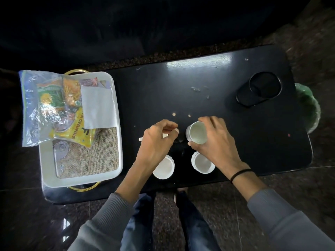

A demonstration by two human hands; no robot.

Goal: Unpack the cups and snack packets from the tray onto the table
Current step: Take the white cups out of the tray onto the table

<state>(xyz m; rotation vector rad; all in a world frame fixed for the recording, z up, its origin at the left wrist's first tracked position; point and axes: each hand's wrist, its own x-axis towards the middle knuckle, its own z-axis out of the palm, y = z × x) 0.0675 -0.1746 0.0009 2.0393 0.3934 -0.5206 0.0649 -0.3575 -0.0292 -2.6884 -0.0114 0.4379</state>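
Four white cups stand on the black table (208,78) near its front edge. My right hand (212,140) grips the rim of the far right cup (196,132). My left hand (157,140) is closed over the far left cup (165,135), which it mostly hides. Two more white cups sit closer to me, one (164,168) under my left wrist and one (202,163) under my right hand. At the table's left end rests the white tray (79,180), and a clear bag of snack packets (54,105) lies across its far part.
A burlap mat (94,160) and a clear lid (60,156) lie in the tray, with a white paper (97,107) on top. A black folding cup holder (261,89) sits far right. Crumbs dot the table's middle. A green object (310,109) pokes past the right edge.
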